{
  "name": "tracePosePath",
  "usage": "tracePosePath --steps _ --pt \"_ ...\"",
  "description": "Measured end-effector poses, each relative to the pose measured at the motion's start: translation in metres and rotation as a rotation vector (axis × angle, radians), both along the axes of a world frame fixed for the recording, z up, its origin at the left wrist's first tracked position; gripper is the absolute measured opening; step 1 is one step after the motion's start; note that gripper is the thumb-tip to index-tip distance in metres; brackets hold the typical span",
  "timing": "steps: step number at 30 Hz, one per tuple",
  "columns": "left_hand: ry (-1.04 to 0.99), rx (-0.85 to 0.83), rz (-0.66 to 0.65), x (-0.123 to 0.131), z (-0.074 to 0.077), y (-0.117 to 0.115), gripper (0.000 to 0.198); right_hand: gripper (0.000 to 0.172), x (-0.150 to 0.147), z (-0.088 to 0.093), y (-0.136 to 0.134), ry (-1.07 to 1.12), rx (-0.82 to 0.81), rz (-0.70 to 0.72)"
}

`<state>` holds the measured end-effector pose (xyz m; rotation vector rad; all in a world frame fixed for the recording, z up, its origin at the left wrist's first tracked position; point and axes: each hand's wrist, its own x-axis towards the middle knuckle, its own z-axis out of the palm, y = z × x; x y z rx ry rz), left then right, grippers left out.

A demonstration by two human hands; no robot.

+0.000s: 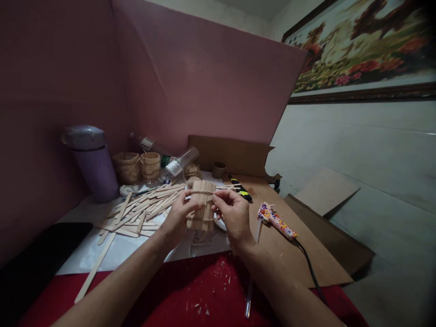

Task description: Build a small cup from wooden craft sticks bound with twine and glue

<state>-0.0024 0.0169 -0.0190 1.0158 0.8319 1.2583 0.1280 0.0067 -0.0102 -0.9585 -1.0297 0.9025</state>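
A small barrel-like holder of upright craft sticks (203, 211), bound by two bands of twine, is tilted up in front of me. My left hand (179, 215) grips it from the left side, thumb across its front. On the other side my right hand (235, 215) is closed in a pinch by the upper twine band. A tiny pale piece seems to show at its fingertips, too small to name. Behind and left of my left hand spreads a loose pile of craft sticks (153, 205).
A flowered glue gun (277, 221) with a black cord lies on the cardboard (303, 254) at right, near a utility knife (240, 188). A clear glue stick (249, 297) rests on the red cloth (190, 290). Behind stand a purple bottle (95, 168), wooden cups (150, 165) and plastic bottles (182, 161).
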Motion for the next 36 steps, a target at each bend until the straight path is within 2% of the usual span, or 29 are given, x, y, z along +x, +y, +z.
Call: tracePosePath --steps 16,24,29,32,34,36 --pt "0.01 0.009 -0.028 0.001 0.004 -0.003 0.046 0.012 -0.001 -0.006 0.0 -0.339 0.116 -0.173" --pt "0.023 0.012 -0.031 0.001 -0.001 -0.002 0.042 0.011 0.002 -0.005 0.005 -0.263 0.062 -0.133" --pt "-0.031 -0.082 -0.078 0.002 0.01 -0.007 0.05 0.018 0.004 -0.005 0.006 -0.173 0.052 -0.071" --pt "-0.066 -0.103 -0.093 0.002 0.017 -0.01 0.05 0.025 0.003 -0.005 0.005 -0.165 0.093 -0.137" --pt "-0.07 -0.093 -0.086 0.002 0.019 -0.012 0.05 0.035 0.001 -0.004 0.004 -0.16 0.098 -0.169" --pt "-0.055 -0.08 -0.073 0.003 0.02 -0.012 0.052 0.046 -0.001 -0.004 0.003 -0.135 0.072 -0.137"
